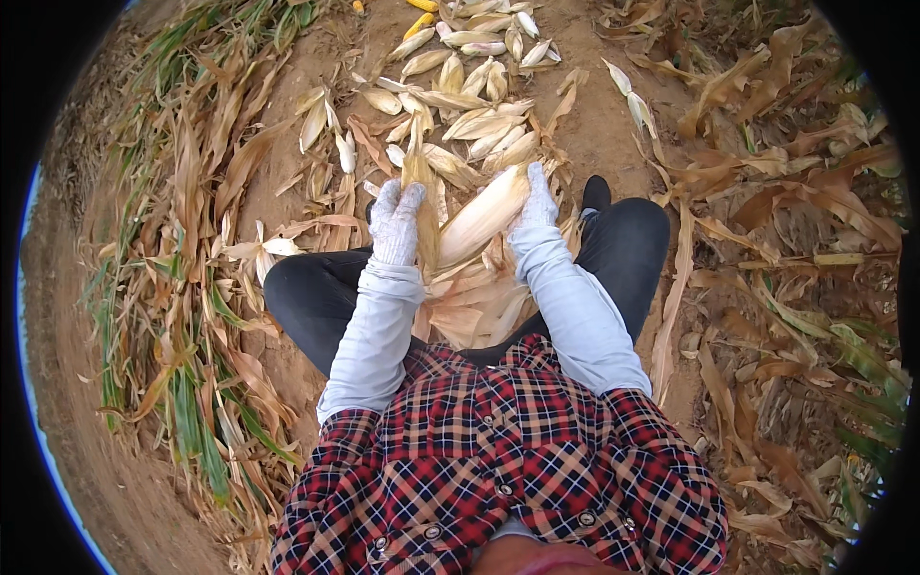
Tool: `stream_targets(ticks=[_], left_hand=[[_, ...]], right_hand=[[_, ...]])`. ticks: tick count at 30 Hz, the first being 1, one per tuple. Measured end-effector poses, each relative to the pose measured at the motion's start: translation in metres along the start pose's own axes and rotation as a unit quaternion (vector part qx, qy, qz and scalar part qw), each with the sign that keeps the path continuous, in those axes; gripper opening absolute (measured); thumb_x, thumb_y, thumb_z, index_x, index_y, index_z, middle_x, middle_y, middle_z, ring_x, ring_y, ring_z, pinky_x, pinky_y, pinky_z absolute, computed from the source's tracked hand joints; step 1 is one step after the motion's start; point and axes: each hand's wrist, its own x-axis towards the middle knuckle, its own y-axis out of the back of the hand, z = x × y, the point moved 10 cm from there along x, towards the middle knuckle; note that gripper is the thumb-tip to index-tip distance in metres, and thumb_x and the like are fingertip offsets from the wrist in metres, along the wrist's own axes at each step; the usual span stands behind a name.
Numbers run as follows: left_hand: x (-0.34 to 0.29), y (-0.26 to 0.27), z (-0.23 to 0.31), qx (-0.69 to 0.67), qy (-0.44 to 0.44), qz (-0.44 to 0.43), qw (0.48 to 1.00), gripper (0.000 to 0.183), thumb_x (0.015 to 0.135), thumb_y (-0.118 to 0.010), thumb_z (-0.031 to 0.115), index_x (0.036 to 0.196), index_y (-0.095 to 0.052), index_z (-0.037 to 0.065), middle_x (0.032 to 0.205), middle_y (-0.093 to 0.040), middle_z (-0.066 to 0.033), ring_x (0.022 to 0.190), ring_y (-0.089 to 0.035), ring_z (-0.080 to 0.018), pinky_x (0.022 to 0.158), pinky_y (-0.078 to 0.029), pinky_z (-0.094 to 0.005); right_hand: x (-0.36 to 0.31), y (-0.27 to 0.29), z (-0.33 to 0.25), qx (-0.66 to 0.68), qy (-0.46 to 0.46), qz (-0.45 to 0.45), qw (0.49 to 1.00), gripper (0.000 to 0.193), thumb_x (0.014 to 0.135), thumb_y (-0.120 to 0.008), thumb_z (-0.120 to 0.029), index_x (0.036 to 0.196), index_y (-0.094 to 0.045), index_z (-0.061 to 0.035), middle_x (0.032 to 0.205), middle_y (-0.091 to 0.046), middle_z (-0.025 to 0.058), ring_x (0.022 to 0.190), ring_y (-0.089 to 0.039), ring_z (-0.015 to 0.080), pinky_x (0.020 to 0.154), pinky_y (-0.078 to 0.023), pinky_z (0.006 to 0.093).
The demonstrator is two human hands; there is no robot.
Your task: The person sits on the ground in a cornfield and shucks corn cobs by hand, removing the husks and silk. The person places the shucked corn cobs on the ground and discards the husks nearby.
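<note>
An ear of corn [484,218] in its pale husk lies slantwise between my gloved hands, over my crossed legs. My right hand [537,204] is closed on its upper right end. A dry yellowish strip of husk [419,171] stands beside the ear's left side, and my left hand [396,222] is closed around it. White knit gloves cover both hands. The kernels do not show; husk hides them. Loose peeled husks [470,311] lie in my lap below the ear.
Ahead of me a pile of unhusked corn ears [470,81] spreads over bare soil, with a yellow husked cob [419,25] at its far end. Dry stalks and leaves [230,172] line the left; more dry leaves [767,211] cover the right. My legs [628,251] are folded on both sides.
</note>
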Motion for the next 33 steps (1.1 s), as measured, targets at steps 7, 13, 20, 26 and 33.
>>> stream_targets(ticks=[7,13,20,26,33], left_hand=[[0.014,0.115,-0.033,-0.214,0.05,0.217,0.951,0.029,0.107,-0.062,0.02,0.133,-0.058,0.008,0.116,-0.068,-0.0088,0.095,-0.07,-0.023,0.075,-0.061,-0.0382],[0.018,0.143,-0.086,-0.224,0.123,0.233,0.938,0.036,0.102,-0.07,0.017,0.135,-0.058,0.009,0.11,-0.071,-0.0077,0.086,-0.07,-0.0215,0.072,-0.059,-0.0373],[-0.01,0.074,0.08,0.123,-0.25,0.194,0.941,0.044,0.1,-0.071,0.008,0.141,-0.057,-0.002,0.125,-0.07,-0.0134,0.109,-0.068,-0.0232,0.099,-0.055,-0.0339],[-0.057,-0.089,0.073,0.367,-0.341,-0.116,0.858,0.042,0.093,-0.076,0.03,0.127,-0.067,0.006,0.125,-0.066,-0.0164,0.119,-0.063,-0.0364,0.103,-0.05,-0.0468],[-0.047,-0.117,0.05,0.287,-0.24,-0.133,0.918,0.035,0.089,-0.078,0.019,0.121,-0.071,0.005,0.115,-0.069,-0.0155,0.108,-0.068,-0.0323,0.096,-0.054,-0.0409]], right_hand=[[-0.008,0.005,-0.051,0.114,0.077,0.04,0.99,0.066,0.101,-0.062,-0.059,0.141,-0.057,-0.0066,0.135,-0.065,0.0145,0.117,-0.065,0.0378,0.102,-0.055,0.0582],[-0.027,-0.02,-0.083,0.107,0.119,-0.039,0.986,0.058,0.104,-0.054,-0.061,0.125,-0.061,-0.007,0.114,-0.066,0.0138,0.103,-0.065,0.0363,0.103,-0.052,0.063],[-0.022,-0.017,-0.098,-0.077,0.222,-0.054,0.971,0.049,0.108,-0.053,-0.05,0.112,-0.062,-0.0015,0.096,-0.069,0.0156,0.085,-0.068,0.0323,0.087,-0.061,0.0494],[-0.041,-0.043,-0.045,-0.103,0.156,-0.107,0.977,0.037,0.111,-0.055,-0.032,0.122,-0.07,-0.0001,0.112,-0.072,0.0098,0.098,-0.068,0.0202,0.088,-0.058,0.0343],[-0.069,-0.056,-0.041,-0.189,0.149,-0.112,0.964,0.042,0.112,-0.051,-0.034,0.127,-0.069,0.0016,0.116,-0.072,0.0101,0.104,-0.066,0.0184,0.092,-0.054,0.0324]])
